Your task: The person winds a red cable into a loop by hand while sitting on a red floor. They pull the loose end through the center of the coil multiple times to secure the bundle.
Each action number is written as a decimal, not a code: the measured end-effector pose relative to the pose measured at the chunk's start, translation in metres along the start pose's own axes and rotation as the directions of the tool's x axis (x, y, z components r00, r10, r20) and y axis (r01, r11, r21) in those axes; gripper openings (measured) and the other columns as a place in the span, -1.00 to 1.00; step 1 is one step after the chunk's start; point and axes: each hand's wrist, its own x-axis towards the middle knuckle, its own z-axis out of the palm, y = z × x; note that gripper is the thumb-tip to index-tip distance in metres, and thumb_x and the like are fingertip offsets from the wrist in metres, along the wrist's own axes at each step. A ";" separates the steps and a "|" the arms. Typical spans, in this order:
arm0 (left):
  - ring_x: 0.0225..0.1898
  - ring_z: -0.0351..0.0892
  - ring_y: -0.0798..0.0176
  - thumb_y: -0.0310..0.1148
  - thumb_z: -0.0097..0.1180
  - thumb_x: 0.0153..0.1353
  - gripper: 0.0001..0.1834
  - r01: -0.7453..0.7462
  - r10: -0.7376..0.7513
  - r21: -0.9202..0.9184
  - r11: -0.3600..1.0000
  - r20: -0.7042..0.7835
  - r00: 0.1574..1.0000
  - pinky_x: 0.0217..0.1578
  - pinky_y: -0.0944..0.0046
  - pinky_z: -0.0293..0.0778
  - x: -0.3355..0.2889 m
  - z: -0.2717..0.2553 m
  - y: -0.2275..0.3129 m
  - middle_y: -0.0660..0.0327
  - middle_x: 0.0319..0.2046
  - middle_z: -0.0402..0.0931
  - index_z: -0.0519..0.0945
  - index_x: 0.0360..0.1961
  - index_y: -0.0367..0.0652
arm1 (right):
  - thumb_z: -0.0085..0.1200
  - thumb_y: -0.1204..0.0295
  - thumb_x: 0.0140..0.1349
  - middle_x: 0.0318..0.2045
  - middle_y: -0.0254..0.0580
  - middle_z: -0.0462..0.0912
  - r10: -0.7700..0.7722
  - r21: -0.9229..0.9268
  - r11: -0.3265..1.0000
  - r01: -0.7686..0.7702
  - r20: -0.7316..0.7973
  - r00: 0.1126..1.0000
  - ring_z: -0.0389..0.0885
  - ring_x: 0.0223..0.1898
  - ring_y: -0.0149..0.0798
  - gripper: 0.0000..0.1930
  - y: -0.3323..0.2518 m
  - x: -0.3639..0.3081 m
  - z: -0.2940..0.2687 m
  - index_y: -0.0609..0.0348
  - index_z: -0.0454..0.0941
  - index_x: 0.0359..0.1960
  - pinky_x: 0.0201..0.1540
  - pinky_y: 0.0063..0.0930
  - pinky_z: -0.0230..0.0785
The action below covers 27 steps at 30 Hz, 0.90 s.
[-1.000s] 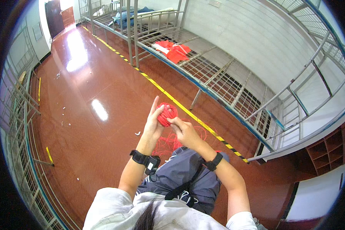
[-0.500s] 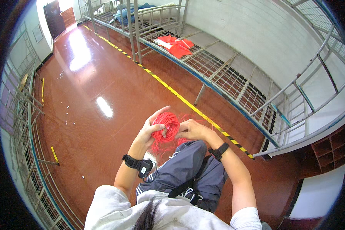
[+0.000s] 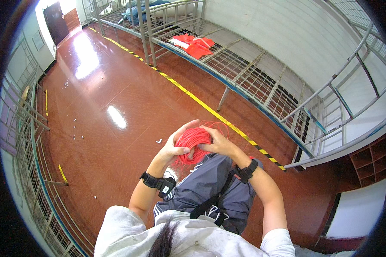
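A coil of thin red cord [image 3: 193,141] is held up in front of my knees, loose loops straying at its far right side. My left hand [image 3: 176,143] wraps its left side, thumb across the near face. From the right, my right hand [image 3: 217,141] grips the same coil, its thumb pressed at the middle and its fingers over the far edge. Some fingertips are hidden behind the cord. Black straps with small devices circle both wrists. Below the coil are my legs in grey trousers [image 3: 201,177].
A metal bed frame [image 3: 244,73] runs along the right wall, with red cloth [image 3: 195,46] on its mesh. Another frame [image 3: 40,171] lines the left. Yellow-black tape [image 3: 193,97] crosses the red-brown floor [image 3: 94,158], where small white scraps lie. A cubby shelf [image 3: 371,160] stands at far right.
My right hand has moved up and left onto the coil, from beside its strands to gripping its right side. The coil looks wider and faces differently. The view has shifted slightly.
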 end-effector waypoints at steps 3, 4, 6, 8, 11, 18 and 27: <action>-0.26 0.50 0.34 -0.37 0.32 -0.19 -0.23 -0.089 0.114 0.185 0.979 -0.127 0.985 -0.16 0.33 0.40 0.004 0.003 -0.003 0.09 -0.14 0.44 0.21 0.08 -0.28 | 0.09 0.56 -0.13 -0.22 -0.13 0.53 -0.014 -0.158 0.987 0.000 -0.089 0.996 0.49 -0.15 -0.34 -0.55 -0.001 0.001 -0.009 0.29 0.37 -0.10 -0.03 -0.43 0.29; -0.14 0.43 0.33 -0.31 0.36 -0.18 -0.33 -0.030 0.064 0.249 0.968 -0.128 0.990 -0.04 0.29 0.32 0.003 -0.004 -0.006 0.11 -0.15 0.44 0.29 -0.04 -0.23 | 0.10 0.50 -0.15 -0.26 -0.05 0.55 -0.004 -0.354 0.934 -0.042 -0.129 0.992 0.54 -0.18 -0.22 -0.56 -0.004 0.001 -0.011 0.27 0.38 -0.13 -0.08 -0.38 0.34; -0.15 0.43 0.35 -0.32 0.36 -0.18 -0.35 0.081 -0.043 0.461 0.884 -0.092 0.995 -0.05 0.31 0.32 0.004 -0.016 -0.008 0.13 -0.16 0.44 0.31 -0.05 -0.21 | 0.12 0.45 -0.15 -0.27 0.00 0.55 0.009 -0.470 0.881 -0.046 -0.082 0.997 0.54 -0.18 -0.14 -0.56 -0.003 0.001 -0.008 0.25 0.39 -0.15 -0.09 -0.35 0.35; -0.20 0.43 0.39 -0.32 0.37 -0.21 -0.44 0.225 -0.238 0.660 0.717 -0.072 0.969 -0.09 0.37 0.33 0.009 -0.021 -0.009 0.20 -0.23 0.48 0.43 -0.15 -0.23 | 0.16 0.33 -0.18 -0.27 0.08 0.53 0.017 -0.623 0.782 -0.029 -0.025 1.000 0.52 -0.18 0.03 -0.55 -0.003 -0.003 -0.005 0.21 0.41 -0.18 -0.14 -0.26 0.37; -0.33 0.45 0.44 -0.39 0.33 -0.22 -0.56 0.321 -0.356 0.625 0.711 -0.075 0.932 -0.17 0.38 0.37 0.010 -0.014 -0.013 0.25 -0.36 0.54 0.52 -0.25 -0.31 | 0.14 0.22 -0.12 -0.27 0.03 0.55 -0.009 -0.646 0.762 0.050 0.067 0.998 0.53 -0.24 0.03 -0.55 0.000 -0.008 -0.010 0.14 0.41 -0.18 -0.22 -0.18 0.39; -0.50 0.43 0.40 -0.57 0.10 -0.27 -0.62 -0.029 0.042 0.041 0.999 -0.371 0.928 -0.47 0.44 0.36 0.000 0.001 -0.017 0.28 -0.47 0.47 0.46 -0.27 -0.28 | -0.06 0.00 0.13 -0.36 -0.04 0.57 -0.163 -0.642 0.757 0.123 -0.003 0.987 0.55 -0.33 0.00 -0.56 0.022 -0.024 -0.026 0.15 0.53 -0.30 -0.29 -0.25 0.39; -0.61 0.33 0.47 -0.48 0.07 -0.34 -0.64 0.085 0.001 0.225 0.971 -0.357 0.934 -0.54 0.48 0.28 0.006 0.010 0.015 0.34 -0.58 0.43 0.48 -0.35 -0.25 | -0.05 0.12 0.14 -0.53 -0.12 0.54 -0.123 -0.793 0.601 0.099 0.031 0.992 0.49 -0.42 -0.05 -0.66 0.048 0.014 -0.050 0.15 0.51 -0.56 -0.37 -0.22 0.33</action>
